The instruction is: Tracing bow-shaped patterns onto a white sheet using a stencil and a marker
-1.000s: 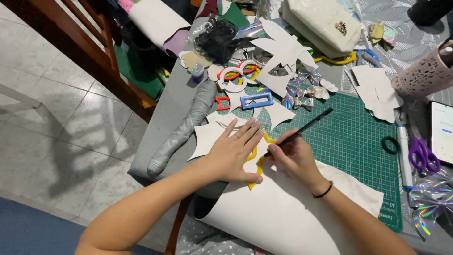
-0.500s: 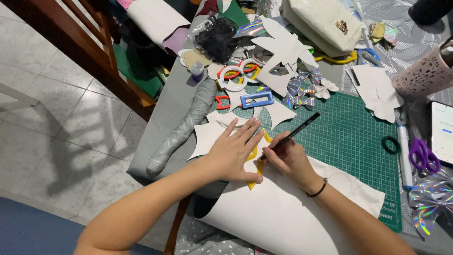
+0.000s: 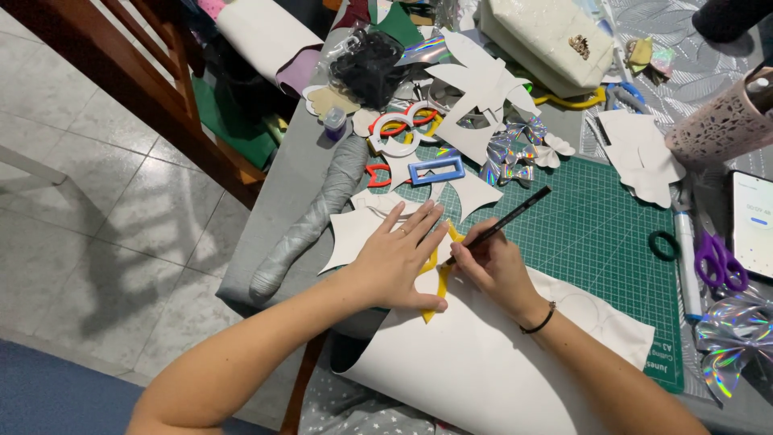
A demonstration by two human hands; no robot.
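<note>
My left hand [image 3: 396, 259] lies flat, fingers spread, pressing a yellow template [image 3: 440, 275] onto a large white sheet [image 3: 475, 362] that curls up at its near edge. My right hand [image 3: 493, 270] grips a black pen [image 3: 509, 217], its tip at the template's edge just right of my left fingers. The sheet rests partly on a green cutting mat [image 3: 600, 234]. Most of the yellow template is hidden under my left hand.
White cut-out shapes [image 3: 483, 89], coloured frame pieces [image 3: 407, 133] and holographic bows [image 3: 509, 153] lie beyond the hands. Purple scissors [image 3: 719, 259], a phone [image 3: 753, 224], a black ring [image 3: 664, 246] and a pink perforated cup [image 3: 725, 121] sit right. A grey roll [image 3: 310, 225] lies left, near a wooden chair [image 3: 137, 76].
The right hand with the pen has shifted slightly left and nearer along the template's edge. The left hand stays pressed in place.
</note>
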